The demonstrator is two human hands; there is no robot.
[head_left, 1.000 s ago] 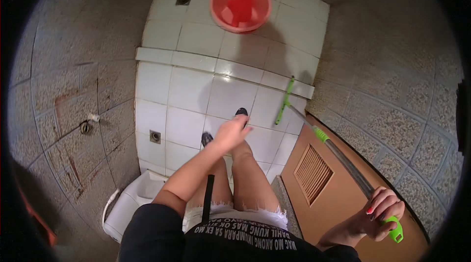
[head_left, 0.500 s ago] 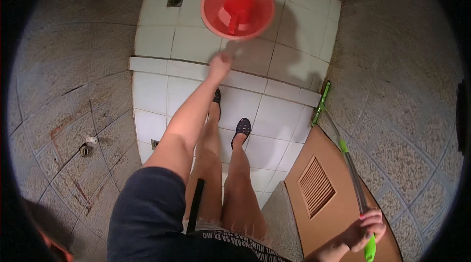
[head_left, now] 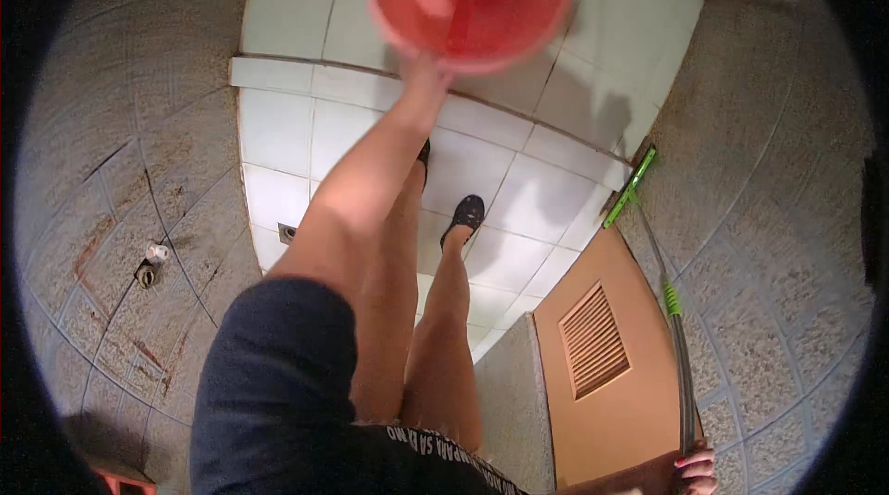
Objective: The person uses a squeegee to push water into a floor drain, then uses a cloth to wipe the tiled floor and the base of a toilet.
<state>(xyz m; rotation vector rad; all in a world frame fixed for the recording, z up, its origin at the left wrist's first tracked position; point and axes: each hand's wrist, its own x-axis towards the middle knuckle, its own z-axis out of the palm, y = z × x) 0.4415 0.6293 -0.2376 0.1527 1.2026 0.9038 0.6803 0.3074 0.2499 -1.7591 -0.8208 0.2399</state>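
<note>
A pink plastic basin [head_left: 532,18] is at the top of the view, blurred by motion. In it lies a red dipper [head_left: 458,27] with its handle toward me. My left hand [head_left: 424,71] is at the basin's near rim and grips it, the fingers partly hidden and smeared. Down at the lower right, my right hand [head_left: 696,471] is closed round the long grey pole of a floor squeegee [head_left: 681,365]. The squeegee's green head [head_left: 632,186] rests against the right wall, beside the tiled step.
A low white-tiled step [head_left: 333,83] crosses the floor ahead of my feet in dark shoes [head_left: 469,211]. Rough tiled walls rise on both sides. An orange-brown door [head_left: 546,347] with a vent stands at the right. Floor drains [head_left: 287,232] and a wall pipe fitting [head_left: 146,275] show at left.
My left hand has reached forward and taken hold of the basin's rim. The basin looks larger and nearer. My view has shifted, and my right hand still holds the squeegee pole.
</note>
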